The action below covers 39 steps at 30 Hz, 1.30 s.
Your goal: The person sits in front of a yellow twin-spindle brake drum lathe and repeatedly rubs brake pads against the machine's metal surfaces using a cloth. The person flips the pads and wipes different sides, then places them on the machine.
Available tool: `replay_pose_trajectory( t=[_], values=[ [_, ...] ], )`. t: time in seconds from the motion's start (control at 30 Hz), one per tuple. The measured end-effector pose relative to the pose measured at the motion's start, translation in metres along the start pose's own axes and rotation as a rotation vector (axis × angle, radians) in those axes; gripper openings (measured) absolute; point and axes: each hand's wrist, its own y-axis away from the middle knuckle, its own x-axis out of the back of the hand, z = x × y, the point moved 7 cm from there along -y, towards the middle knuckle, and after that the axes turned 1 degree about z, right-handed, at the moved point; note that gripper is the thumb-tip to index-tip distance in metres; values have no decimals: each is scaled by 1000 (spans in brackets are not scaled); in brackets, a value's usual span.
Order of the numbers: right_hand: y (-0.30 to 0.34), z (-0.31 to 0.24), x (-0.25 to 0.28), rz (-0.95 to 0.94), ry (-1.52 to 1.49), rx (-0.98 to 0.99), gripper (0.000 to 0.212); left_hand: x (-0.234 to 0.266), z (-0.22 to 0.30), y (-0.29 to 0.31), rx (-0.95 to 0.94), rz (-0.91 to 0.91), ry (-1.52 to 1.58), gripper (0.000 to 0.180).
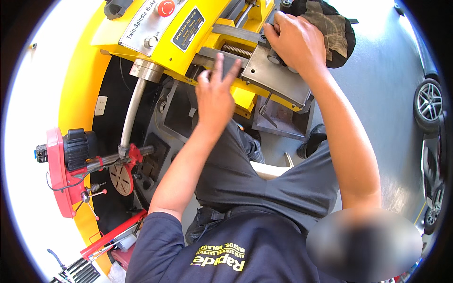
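A yellow brake lathe (163, 52) stands in front of me, with a steel slide plate (278, 78) and a threaded screw (238, 50) on its bed. My left hand (216, 101) is open over the near steel rail (204, 60), two fingers stretched forward and the others bent. Whether its fingertips touch the rail I cannot tell. My right hand (299, 45) is closed, fingers curled down at the far side of the slide plate, beside a dark round knob (273, 58). What lies inside its grip is hidden by the hand.
A red emergency button (166, 8) sits on the lathe's panel. Left stands a red drill press (61, 165) with a black motor. Behind my right hand is a dark cloth-like bundle (347, 40) with a tan patch. A T-shaped handle (266, 111) hangs below the slide. Car wheels (429, 101) show at right.
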Motion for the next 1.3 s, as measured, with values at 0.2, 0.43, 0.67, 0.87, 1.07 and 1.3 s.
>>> replay_pose_trajectory(
  t=[0.2,0.43,0.67,0.87,1.07,1.3],
  values=[
    [1,-2,2,30,-30,12,33,3,-4,1,39,1,-6,81],
    [2,-4,1,-8,-27,-6,34,8,-25,-7,105,-36,-72,78],
    [2,-3,1,15,-50,-7,31,6,-16,-12,33,-24,-82,81],
    [0,-4,3,16,-35,5,31,7,-15,-14,48,-6,-120,81],
    [3,-6,4,44,-30,24,31,5,-35,-24,138,8,-149,82],
    [3,-2,1,79,-33,34,32,3,-39,-22,151,23,-98,76]
  ],
)
